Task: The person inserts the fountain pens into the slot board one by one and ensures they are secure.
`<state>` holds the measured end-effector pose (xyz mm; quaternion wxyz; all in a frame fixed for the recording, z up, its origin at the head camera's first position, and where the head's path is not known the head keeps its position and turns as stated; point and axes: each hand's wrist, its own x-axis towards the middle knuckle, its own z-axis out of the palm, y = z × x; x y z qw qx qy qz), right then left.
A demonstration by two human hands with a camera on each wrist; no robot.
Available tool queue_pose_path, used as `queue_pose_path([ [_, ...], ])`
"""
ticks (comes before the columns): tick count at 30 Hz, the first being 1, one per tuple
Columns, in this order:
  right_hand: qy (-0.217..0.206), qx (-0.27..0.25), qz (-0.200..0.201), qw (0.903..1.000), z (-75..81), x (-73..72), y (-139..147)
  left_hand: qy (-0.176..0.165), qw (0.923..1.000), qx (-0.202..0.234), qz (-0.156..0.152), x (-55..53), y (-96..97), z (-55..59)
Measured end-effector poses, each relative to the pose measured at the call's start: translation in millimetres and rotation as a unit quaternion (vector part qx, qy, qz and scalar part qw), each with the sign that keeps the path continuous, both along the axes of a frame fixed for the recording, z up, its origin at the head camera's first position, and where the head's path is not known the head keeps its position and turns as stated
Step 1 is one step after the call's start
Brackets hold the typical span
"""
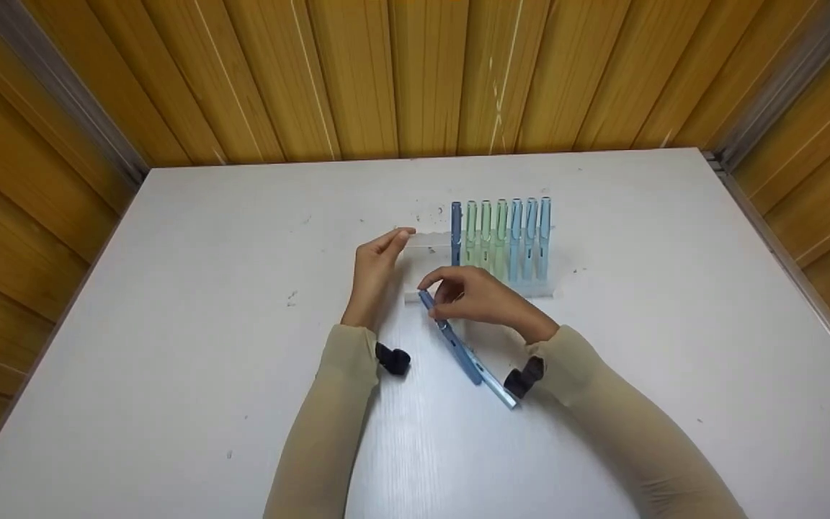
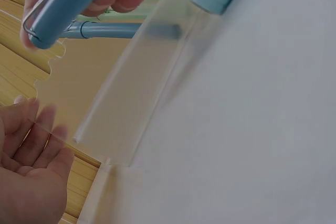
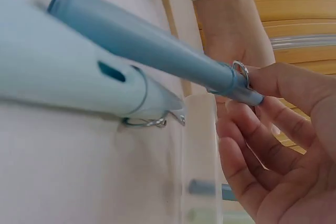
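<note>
A clear pen stand (image 1: 541,291) holds several upright pens: a dark blue pen (image 1: 456,234), three green pens (image 1: 486,234) and three light blue pens (image 1: 529,238). My left hand (image 1: 377,270) grips the stand's left edge near its top, where the slots hold nothing. Between thumb and fingertips, my right hand (image 1: 483,295) pinches a blue pen (image 3: 147,43) by its clip end, in front of the stand. This pen slants down towards me. Just under and beside it, a light blue pen (image 1: 499,391) lies on the table.
The white table (image 1: 192,324) carries small dark marks. Behind it and at both sides rise yellow wood-look panels (image 1: 357,79). Black wrist cameras (image 1: 393,359) sit on both sleeves.
</note>
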<state>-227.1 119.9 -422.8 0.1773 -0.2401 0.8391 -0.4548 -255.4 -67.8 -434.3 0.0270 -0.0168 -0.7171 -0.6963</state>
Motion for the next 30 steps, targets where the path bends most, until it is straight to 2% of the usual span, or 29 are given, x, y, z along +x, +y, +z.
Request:
queue_pose_path([
  [6, -0.024, -0.011, -0.021, 0.9994, 3.3, -1.3, 1, 0.019, 0.9997, 0.003, 0.015, -14.9, -0.4, -25.8],
  [12, -0.028, -0.022, -0.035, 0.9988, 10.0, -1.3, 4, 0.017, 0.9997, 0.006, 0.016, -14.1, 0.5, -25.5],
  [18, -0.007, -0.045, -0.045, 0.9979, 14.7, -2.7, 6, 0.014, 0.9997, 0.009, 0.015, -14.8, 0.9, -25.5],
  [25, 0.011, -0.076, -0.071, 0.9945, 21.4, -4.4, 7, 0.018, 0.9995, -0.021, 0.016, -15.0, 0.1, -25.2],
  [30, 0.033, -0.094, -0.095, 0.9905, 28.0, -6.4, 9, 0.013, 0.9997, -0.011, 0.016, -15.7, 0.1, -25.4],
])
